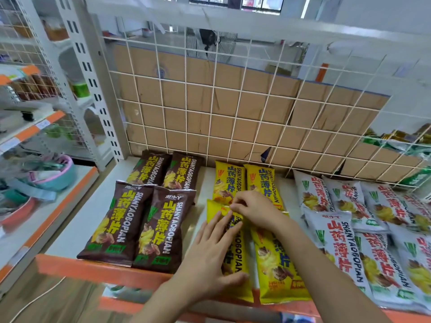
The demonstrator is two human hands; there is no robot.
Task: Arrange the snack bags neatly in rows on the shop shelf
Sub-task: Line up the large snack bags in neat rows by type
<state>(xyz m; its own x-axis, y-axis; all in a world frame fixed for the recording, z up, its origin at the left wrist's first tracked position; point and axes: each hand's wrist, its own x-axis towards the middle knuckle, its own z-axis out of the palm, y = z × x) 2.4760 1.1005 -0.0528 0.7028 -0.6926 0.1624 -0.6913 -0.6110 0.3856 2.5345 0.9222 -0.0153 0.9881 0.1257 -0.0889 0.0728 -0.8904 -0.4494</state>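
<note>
Looking down from the head camera at a white shop shelf (77,217) with an orange front lip, backed by a wire grid (233,101). Four brown snack bags (144,220) lie in a tidy two-by-two block on the left, and white bags (345,229) overlap loosely on the right. Four yellow bags lie between them.

The left hand (210,252) lies flat, fingers straight, pressing on the front-left yellow bag (238,287). The right hand (254,206) sits at that bag's far end, fingers curled, pinching its top edge. The bag's long axis runs front to back, away from the person. Its far end meets the back-left yellow bag (227,180), and the front-right yellow bag (277,271) lies just beside it.

Squaring the bag likely calls for the right hand to steer the far end while the left holds it flat.
</note>
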